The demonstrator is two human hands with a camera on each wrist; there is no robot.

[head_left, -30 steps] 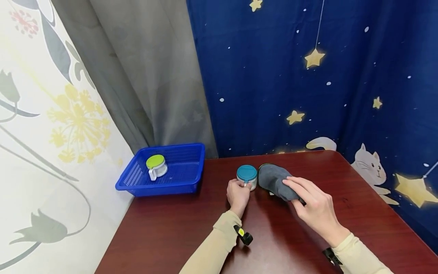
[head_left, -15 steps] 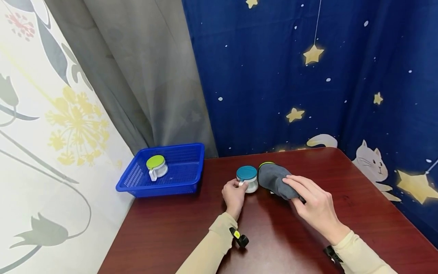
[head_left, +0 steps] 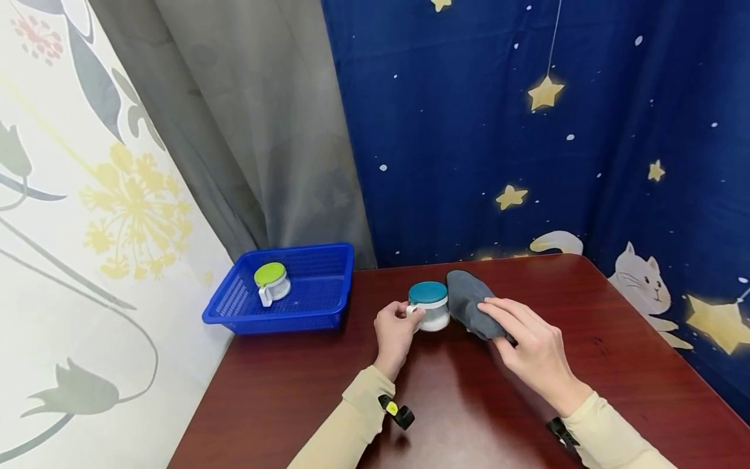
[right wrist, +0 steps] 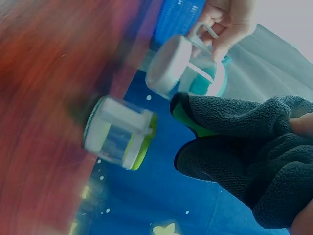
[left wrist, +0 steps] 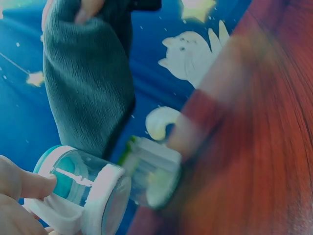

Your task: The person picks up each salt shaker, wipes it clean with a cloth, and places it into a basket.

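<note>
My left hand (head_left: 392, 335) pinches the white handle of a clear seasoning jar (head_left: 431, 311) with a teal lid. In the right wrist view its underside shows, and it appears slightly lifted off the table. My right hand (head_left: 536, 352) grips a bunched dark grey cloth (head_left: 467, 303), whose far end is beside the teal-lidded jar. Both wrist views show a second clear jar (right wrist: 120, 132) with a green lid standing on the table near the cloth. In the head view the cloth hides that jar almost entirely.
At the left back of the reddish-brown table (head_left: 293, 404) stands a blue plastic basket (head_left: 278, 324). It holds another jar (head_left: 272, 281) with a lime-green lid and white handle. A grey curtain (head_left: 281, 130) and a blue starry one (head_left: 445, 163) hang behind the table.
The teal-lidded jar seems raised a little, and its handle has turned leftward with my left hand. The cloth's far end has shifted up, covering the green lid seen behind it half a second ago.
</note>
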